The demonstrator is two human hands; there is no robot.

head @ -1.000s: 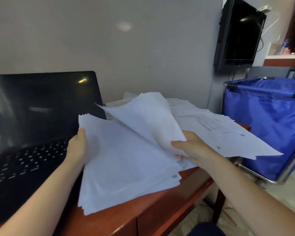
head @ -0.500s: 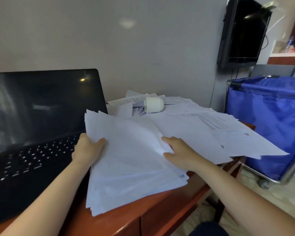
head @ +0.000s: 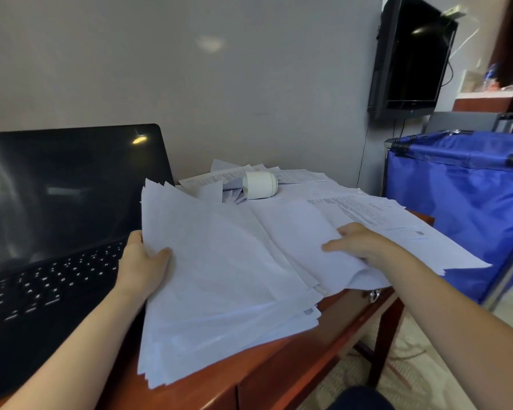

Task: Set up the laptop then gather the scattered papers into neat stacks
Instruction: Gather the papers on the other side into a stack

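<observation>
A black laptop (head: 51, 220) stands open on the left of the wooden desk (head: 279, 368), its screen dark. A loose stack of white papers (head: 219, 285) lies beside it and overhangs the desk's front edge. My left hand (head: 142, 261) grips the stack's left edge, thumb on top. My right hand (head: 359, 244) grips a curled white sheet (head: 302, 232) at the stack's right side. More scattered papers (head: 376, 214), some printed, cover the desk's right and back.
A white cylindrical container (head: 259, 184) lies on its side on the papers at the back. A blue fabric cart (head: 468, 202) stands right of the desk. A dark wall-mounted TV (head: 412, 54) hangs above it. The grey wall is close behind the desk.
The sheet raised in my right hand a second ago has come down onto the pile. My right hand has shifted right onto another sheet. My left thumb now clamps the stack's edge.
</observation>
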